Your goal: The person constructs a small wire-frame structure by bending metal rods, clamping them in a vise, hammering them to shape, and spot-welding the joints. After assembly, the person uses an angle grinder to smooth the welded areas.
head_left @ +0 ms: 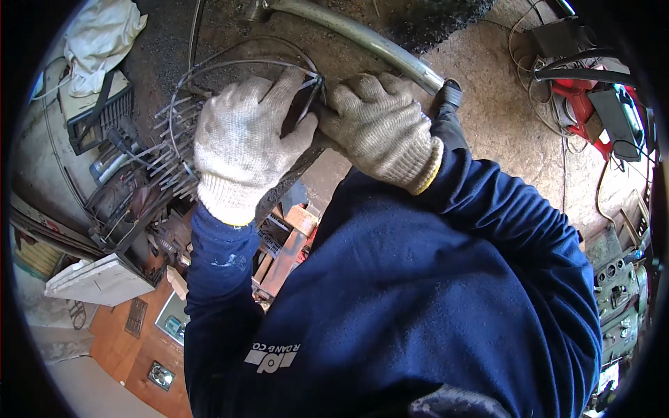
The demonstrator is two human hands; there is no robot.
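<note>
My left hand [244, 139], in a pale knitted work glove, lies over a thin metal wire hoop [240, 61]. Its index finger reaches to where the wires meet, its thumb points toward the other hand, and the remaining fingers curl down around the hoop. A dark flat metal piece [298, 108] shows between thumb and index finger. My right hand [382, 129], gloved alike, is closed just beside that joint; whatever its fingers hold is hidden beneath them. Several thin metal rods [166, 164] stick out in a row left of my left hand.
A grey metal pipe [362, 43] lies on the floor beyond my hands, near a dark shoe [451, 94]. Red equipment [582, 115] and loose cables are at right. Tools, a white cloth [104, 42], a white board [97, 280] and a brown wooden surface [122, 341] occupy the left.
</note>
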